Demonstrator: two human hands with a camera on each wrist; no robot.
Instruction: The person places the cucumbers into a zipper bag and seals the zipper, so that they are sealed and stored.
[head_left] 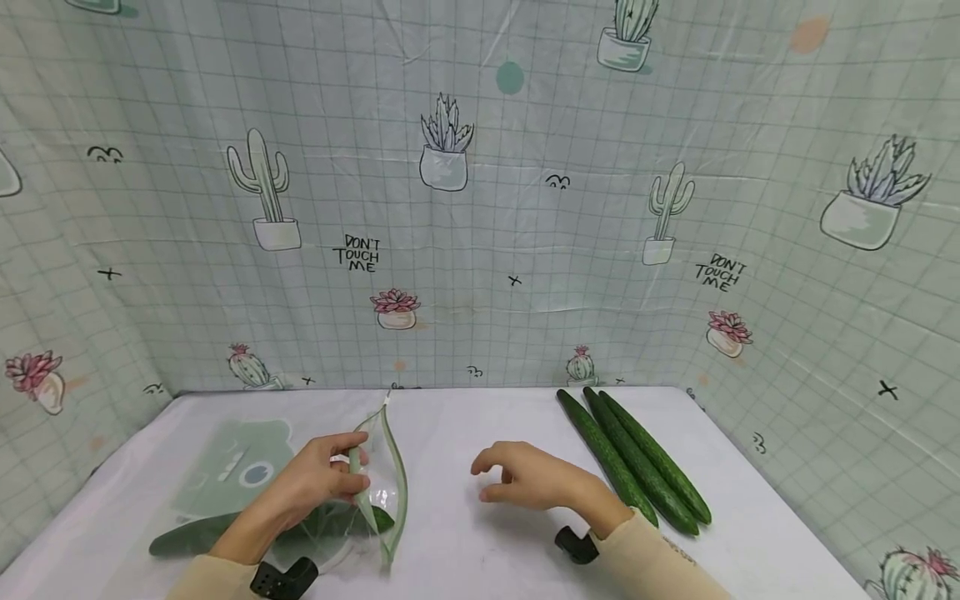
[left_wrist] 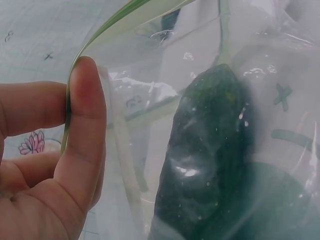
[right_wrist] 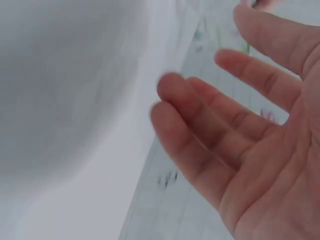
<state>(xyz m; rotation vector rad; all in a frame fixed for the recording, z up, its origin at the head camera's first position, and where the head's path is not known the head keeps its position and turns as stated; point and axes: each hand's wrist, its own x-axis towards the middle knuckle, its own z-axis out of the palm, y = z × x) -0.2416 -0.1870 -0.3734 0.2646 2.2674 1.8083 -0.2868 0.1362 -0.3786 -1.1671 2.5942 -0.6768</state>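
Observation:
On the left half of the table lies a clear plastic bag (head_left: 400, 467) with a green edge and a pale green cartoon print, its mouth spread apart. Inside it is a dark green cucumber (head_left: 191, 536), whose tip shows through the film in the left wrist view. My left hand (head_left: 318, 473) pinches one side of the bag's mouth between thumb and fingers. Over the middle of the table, my right hand (head_left: 532, 477) is held with loosely bent fingers and nothing in its grasp. To its right, three long cucumbers (head_left: 639, 462) lie side by side.
The white tabletop (head_left: 465, 425) ends at a curtain (head_left: 480, 217) printed with cacti and a grid, which rises behind it and on both sides. Each wrist carries a small black camera (head_left: 576, 546).

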